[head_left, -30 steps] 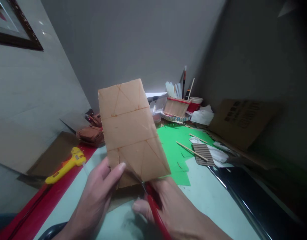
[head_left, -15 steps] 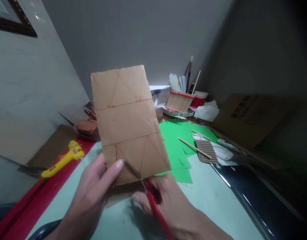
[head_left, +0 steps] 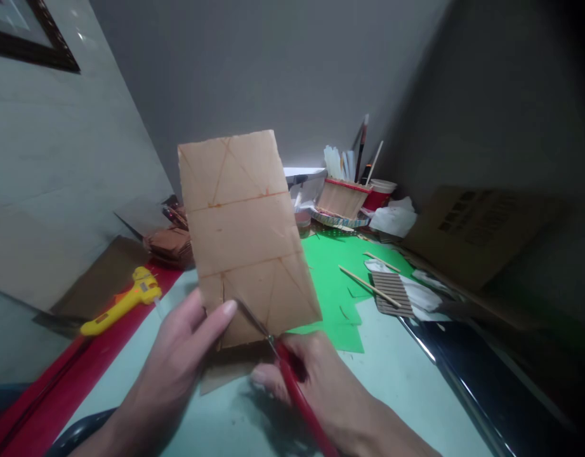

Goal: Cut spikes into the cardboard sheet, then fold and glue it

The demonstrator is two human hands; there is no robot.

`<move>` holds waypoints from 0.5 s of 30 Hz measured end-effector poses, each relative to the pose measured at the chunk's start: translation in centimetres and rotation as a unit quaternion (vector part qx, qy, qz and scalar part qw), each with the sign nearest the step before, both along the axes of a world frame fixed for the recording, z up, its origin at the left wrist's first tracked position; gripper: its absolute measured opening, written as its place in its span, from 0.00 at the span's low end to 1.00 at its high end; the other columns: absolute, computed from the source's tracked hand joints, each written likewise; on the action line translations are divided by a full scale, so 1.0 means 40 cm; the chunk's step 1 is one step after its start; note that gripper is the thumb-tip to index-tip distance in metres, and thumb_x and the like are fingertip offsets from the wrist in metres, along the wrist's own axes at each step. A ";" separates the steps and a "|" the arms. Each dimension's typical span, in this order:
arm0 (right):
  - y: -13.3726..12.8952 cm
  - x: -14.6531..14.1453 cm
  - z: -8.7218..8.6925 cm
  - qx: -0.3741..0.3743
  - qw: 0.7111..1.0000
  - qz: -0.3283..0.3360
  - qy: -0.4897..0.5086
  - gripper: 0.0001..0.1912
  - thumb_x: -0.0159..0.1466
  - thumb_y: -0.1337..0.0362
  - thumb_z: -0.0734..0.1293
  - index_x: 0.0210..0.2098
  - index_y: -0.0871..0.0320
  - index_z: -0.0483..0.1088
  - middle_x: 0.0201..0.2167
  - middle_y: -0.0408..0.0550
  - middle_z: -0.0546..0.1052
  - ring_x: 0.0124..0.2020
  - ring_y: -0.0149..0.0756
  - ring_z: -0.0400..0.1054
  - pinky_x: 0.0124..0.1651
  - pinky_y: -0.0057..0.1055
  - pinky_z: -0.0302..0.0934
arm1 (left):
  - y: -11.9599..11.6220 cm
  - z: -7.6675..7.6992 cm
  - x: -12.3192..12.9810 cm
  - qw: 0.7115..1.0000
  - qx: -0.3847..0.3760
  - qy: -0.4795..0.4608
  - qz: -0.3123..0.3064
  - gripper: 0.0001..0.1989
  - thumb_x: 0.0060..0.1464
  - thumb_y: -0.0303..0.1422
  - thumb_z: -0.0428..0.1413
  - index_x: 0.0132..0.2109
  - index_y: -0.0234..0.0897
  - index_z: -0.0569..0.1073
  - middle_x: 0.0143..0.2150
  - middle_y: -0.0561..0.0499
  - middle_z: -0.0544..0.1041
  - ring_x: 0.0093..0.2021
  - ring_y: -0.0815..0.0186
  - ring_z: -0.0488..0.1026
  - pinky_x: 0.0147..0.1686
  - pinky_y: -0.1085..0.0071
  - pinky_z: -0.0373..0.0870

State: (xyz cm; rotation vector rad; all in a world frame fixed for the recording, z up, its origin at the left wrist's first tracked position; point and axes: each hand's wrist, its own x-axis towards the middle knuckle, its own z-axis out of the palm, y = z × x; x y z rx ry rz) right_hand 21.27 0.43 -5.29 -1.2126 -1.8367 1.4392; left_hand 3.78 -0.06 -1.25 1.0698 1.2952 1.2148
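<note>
A rectangular piece of brown cardboard (head_left: 245, 222) is held up, tilted, in front of me, marked with orange-brown straight and slanting lines. My left hand (head_left: 183, 343) pinches its lower left part, thumb on the near face and fingers behind. Red-handled scissors (head_left: 297, 390) are in my right hand (head_left: 316, 374), below the cardboard's bottom edge. One scissor blade lies across the near face, along a slanting line; the other blade is hidden. Another cardboard piece (head_left: 230, 369) shows below the held one.
A yellow glue gun (head_left: 124, 301) lies on the left. Green sheet (head_left: 335, 285), wooden sticks (head_left: 368, 285) and corrugated cardboard (head_left: 392, 293) lie to the right. Further back stands a holder (head_left: 342, 198) of glue sticks and brushes. A dark glossy object (head_left: 492, 381) lies at right.
The cardboard's top edge sits slightly lower in view, and the background has shifted a little. Both hands keep their grips, and the scissors stay at the cardboard's lower edge.
</note>
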 end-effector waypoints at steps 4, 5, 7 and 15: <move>-0.002 0.018 0.029 -0.031 0.999 0.016 -0.009 0.18 0.59 0.52 0.71 0.26 0.58 0.63 0.24 0.40 0.64 0.26 0.29 0.54 0.25 0.26 0.48 | 0.004 -0.007 0.008 0.998 -0.001 -0.069 0.005 0.16 0.55 0.40 0.62 0.50 0.42 0.76 0.48 0.50 0.83 0.52 0.54 0.76 0.38 0.69 0.76; -0.003 0.021 0.039 -0.041 0.999 0.017 -0.009 0.17 0.58 0.53 0.71 0.27 0.59 0.65 0.24 0.40 0.66 0.26 0.30 0.55 0.25 0.26 0.49 | 0.005 -0.010 0.005 0.996 -0.003 -0.085 0.003 0.17 0.55 0.40 0.62 0.51 0.43 0.76 0.50 0.50 0.82 0.54 0.53 0.75 0.39 0.69 0.76; -0.006 0.023 0.060 -0.067 0.998 0.014 -0.002 0.15 0.58 0.54 0.71 0.31 0.59 0.66 0.27 0.42 0.68 0.28 0.31 0.58 0.28 0.27 0.52 | 0.008 -0.014 -0.006 0.995 0.001 -0.102 -0.002 0.16 0.56 0.37 0.61 0.52 0.44 0.75 0.53 0.51 0.81 0.55 0.54 0.74 0.41 0.68 0.76; -0.011 0.022 0.084 -0.068 0.997 0.017 -0.018 0.15 0.59 0.55 0.67 0.25 0.58 0.61 0.22 0.38 0.61 0.24 0.28 0.53 0.25 0.27 0.46 | 0.011 -0.003 -0.012 0.996 -0.011 -0.086 -0.006 0.16 0.56 0.34 0.59 0.53 0.41 0.75 0.53 0.49 0.81 0.54 0.55 0.76 0.39 0.70 0.76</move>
